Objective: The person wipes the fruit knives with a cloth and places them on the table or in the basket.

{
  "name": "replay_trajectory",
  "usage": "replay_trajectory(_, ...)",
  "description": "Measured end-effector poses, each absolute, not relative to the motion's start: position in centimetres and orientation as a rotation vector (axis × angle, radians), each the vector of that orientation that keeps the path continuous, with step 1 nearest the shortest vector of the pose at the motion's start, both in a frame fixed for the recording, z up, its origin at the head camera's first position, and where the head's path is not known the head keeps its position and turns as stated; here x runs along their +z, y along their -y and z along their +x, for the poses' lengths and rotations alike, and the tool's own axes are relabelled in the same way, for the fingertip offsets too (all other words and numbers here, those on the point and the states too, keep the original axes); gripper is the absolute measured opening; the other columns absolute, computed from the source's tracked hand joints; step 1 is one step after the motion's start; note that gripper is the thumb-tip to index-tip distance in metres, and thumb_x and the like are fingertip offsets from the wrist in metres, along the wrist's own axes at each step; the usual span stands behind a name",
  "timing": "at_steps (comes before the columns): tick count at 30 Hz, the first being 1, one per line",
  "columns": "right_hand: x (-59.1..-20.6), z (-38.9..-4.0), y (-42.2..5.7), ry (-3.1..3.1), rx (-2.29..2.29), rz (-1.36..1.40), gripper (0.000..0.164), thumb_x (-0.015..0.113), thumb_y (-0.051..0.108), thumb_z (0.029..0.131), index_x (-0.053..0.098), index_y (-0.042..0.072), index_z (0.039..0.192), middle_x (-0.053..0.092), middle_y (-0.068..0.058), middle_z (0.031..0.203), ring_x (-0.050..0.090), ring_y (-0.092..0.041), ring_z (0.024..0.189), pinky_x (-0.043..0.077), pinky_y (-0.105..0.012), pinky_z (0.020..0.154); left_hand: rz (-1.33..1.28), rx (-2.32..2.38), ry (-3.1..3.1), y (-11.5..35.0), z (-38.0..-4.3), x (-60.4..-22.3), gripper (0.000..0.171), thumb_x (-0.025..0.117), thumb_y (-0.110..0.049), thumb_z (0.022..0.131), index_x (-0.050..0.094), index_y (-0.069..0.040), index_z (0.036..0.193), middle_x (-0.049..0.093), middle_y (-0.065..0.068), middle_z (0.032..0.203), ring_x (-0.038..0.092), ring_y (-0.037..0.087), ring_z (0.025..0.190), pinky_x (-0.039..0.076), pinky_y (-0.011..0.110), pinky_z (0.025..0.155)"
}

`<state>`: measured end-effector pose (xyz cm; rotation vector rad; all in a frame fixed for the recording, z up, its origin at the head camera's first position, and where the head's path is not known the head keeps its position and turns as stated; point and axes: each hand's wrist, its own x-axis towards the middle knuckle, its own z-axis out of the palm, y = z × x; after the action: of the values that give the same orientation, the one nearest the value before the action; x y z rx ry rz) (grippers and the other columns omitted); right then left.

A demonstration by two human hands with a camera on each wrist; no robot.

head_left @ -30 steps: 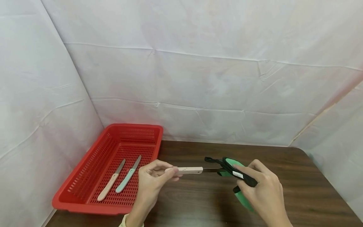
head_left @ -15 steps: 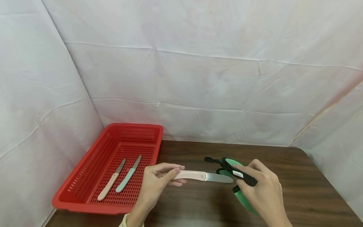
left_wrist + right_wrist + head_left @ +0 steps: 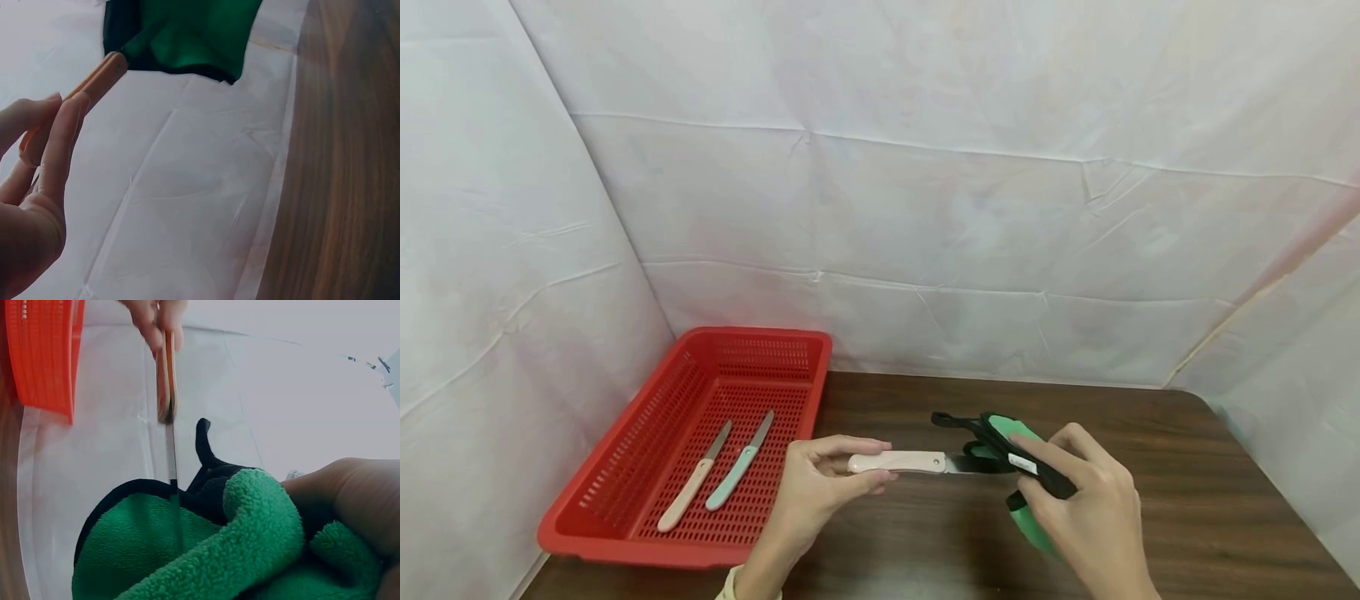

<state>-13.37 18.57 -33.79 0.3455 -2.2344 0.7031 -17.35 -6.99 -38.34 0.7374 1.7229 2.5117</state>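
My left hand [image 3: 812, 483] pinches the pale pink handle of a folding knife [image 3: 906, 462] between thumb and fingers, its unfolded blade pointing right. My right hand [image 3: 1090, 496] grips a green fluffy cloth [image 3: 1011, 427] with black edging, a black hanging loop and a white label. In the head view the outer part of the blade is hidden at the cloth. From the right wrist, the blade [image 3: 171, 453] runs down past the black edge over the cloth's green inner face [image 3: 134, 534], beside a folded-over green flap [image 3: 262, 512]. The left wrist view shows the handle [image 3: 106, 81] meeting the cloth's edge.
A red plastic basket [image 3: 625, 550] stands at the left of the dark wooden table [image 3: 1195, 467]. Inside lie a pink-handled knife [image 3: 685, 496] and a mint-handled knife [image 3: 732, 477], both unfolded. White sheeting [image 3: 925, 208] hangs behind and at both sides.
The knife turned from edge-on to flat, showing its blade in front of the cloth; now its outer blade is hidden at the cloth. The right hand and cloth shifted slightly left.
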Motion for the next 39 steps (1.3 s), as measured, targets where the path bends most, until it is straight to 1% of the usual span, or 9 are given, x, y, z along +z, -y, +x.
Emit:
replay_trajectory(5,-34.2,-13.3,-17.2,2.21,0.714,0.459,0.045,0.076,-0.005,0.051,0.07,0.016,0.09,0.045,0.012,0.075,0.031,0.002,0.051,0.023,-0.01,0.044,0.704,2.508,-1.901,6.3,-16.9,-38.0,0.027,0.071,0.005,0.067,0.062,0.013,0.09,0.063,0.024,0.089,0.064,0.027,0.067,0.053,0.039,0.056)
replay_trajectory(7,-34.4,-13.3,-16.7,2.228,0.682,0.489,0.043,0.075,-0.002,0.053,0.07,0.017,0.091,0.044,0.013,0.076,0.03,0.002,0.051,0.024,-0.009,0.045,0.659,2.512,-1.953,6.1,-16.8,-38.1,0.027,0.073,0.003,0.065,0.063,0.011,0.088,0.064,0.022,0.087,0.064,0.022,0.064,0.053,0.036,0.054)
replay_trajectory(11,-35.1,-13.4,-15.8,2.261,0.605,0.519,0.039,0.072,0.003,0.055,0.07,0.021,0.089,0.041,0.016,0.076,0.031,0.004,0.05,0.025,-0.009,0.044,0.596,2.555,-1.943,5.7,-17.0,-38.7,0.027,0.074,0.005,0.063,0.064,0.011,0.087,0.065,0.02,0.087,0.062,0.018,0.063,0.053,0.033,0.052)
replay_trajectory(18,-35.3,-13.4,-15.6,2.355,0.503,0.437,0.04,0.071,0.005,0.053,0.07,0.029,0.086,0.037,0.02,0.073,0.026,0.006,0.046,0.023,-0.012,0.039,0.564,2.635,-1.904,5.1,-17.3,-39.8,0.028,0.077,0.004,0.059,0.065,0.009,0.083,0.065,0.02,0.086,0.063,0.03,0.074,0.053,0.034,0.056)
replay_trajectory(22,-35.2,-13.4,-15.8,2.431,0.484,0.392,0.039,0.072,0.007,0.054,0.07,0.029,0.086,0.034,0.021,0.071,0.025,0.005,0.045,0.022,-0.013,0.038,0.614,2.707,-1.827,5.2,-17.3,-40.0,0.026,0.076,0.007,0.059,0.063,0.011,0.082,0.063,0.025,0.084,0.063,0.03,0.073,0.053,0.038,0.057)
replay_trajectory(27,-35.0,-13.6,-16.8,2.484,0.475,0.349,0.039,0.074,0.009,0.055,0.07,0.03,0.087,0.035,0.021,0.071,0.026,0.004,0.046,0.022,-0.014,0.037,0.649,2.777,-1.673,5.7,-17.4,-40.0,0.023,0.07,0.017,0.059,0.06,0.015,0.08,0.062,0.028,0.083,0.062,0.035,0.074,0.051,0.046,0.059)
replay_trajectory(29,-34.9,-13.7,-17.3,2.485,0.477,0.33,0.04,0.072,0.008,0.056,0.069,0.031,0.088,0.035,0.021,0.071,0.027,0.003,0.047,0.022,-0.015,0.037,0.644,2.782,-1.637,6.0,-17.4,-39.9,0.023,0.068,0.018,0.06,0.058,0.018,0.081,0.062,0.028,0.085,0.062,0.036,0.074,0.05,0.048,0.06)
replay_trajectory(33,-34.7,-13.8,-18.1,2.47,0.487,0.299,0.041,0.07,0.006,0.056,0.069,0.032,0.088,0.036,0.022,0.071,0.027,0.003,0.047,0.021,-0.016,0.037,0.662,2.771,-1.62,6.5,-17.7,-39.7,0.025,0.067,0.017,0.063,0.055,0.022,0.084,0.062,0.029,0.087,0.062,0.035,0.07,0.049,0.052,0.061)
replay_trajectory(39,-34.6,-13.9,-18.4,2.444,0.512,0.302,0.039,0.07,0.006,0.056,0.069,0.031,0.086,0.039,0.023,0.072,0.031,0.003,0.048,0.024,-0.016,0.039,0.754,2.743,-1.611,7.1,-17.8,-39.6,0.023,0.065,0.017,0.066,0.056,0.02,0.087,0.061,0.03,0.09,0.062,0.035,0.069,0.047,0.055,0.06)
